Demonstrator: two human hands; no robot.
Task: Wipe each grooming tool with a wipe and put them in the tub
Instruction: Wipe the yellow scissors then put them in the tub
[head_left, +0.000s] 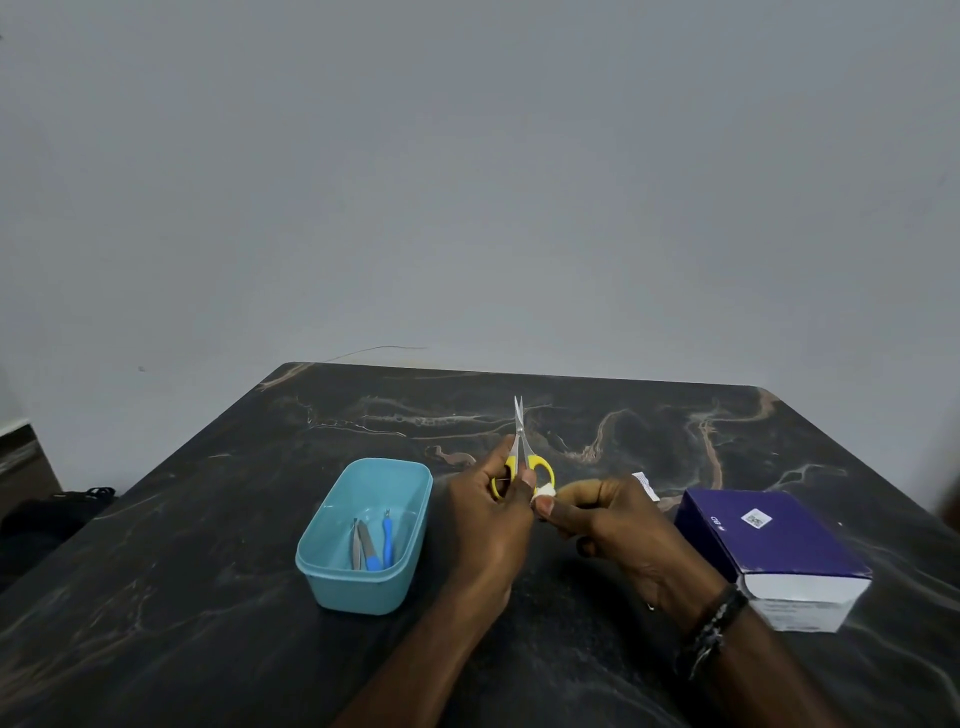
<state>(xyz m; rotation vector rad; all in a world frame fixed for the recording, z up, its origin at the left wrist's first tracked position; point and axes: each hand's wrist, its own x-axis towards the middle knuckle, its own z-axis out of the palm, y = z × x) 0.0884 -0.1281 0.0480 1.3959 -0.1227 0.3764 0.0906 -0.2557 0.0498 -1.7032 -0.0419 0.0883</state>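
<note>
Head view: left hand (488, 525) is gripping the yellow-handled scissors (522, 457) by the handles, blades pointing up and away, held above the dark marble table (208, 597). Right hand (618, 525) is pinching a small white wipe (544, 491) against the right handle loop; fingers are hiding most of it. Teal tub (363, 535) sits just left of the hands, holding three tools, types hard to make out. Purple box (774, 551) is sitting right.

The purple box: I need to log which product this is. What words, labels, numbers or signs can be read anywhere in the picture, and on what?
Purple box, top: small white marks and a square code label, too small to read.
Purple box, white front: grey print, blurred, unreadable.
White packet behind the right hand: print too small to read.
Nothing else bears text.
</note>
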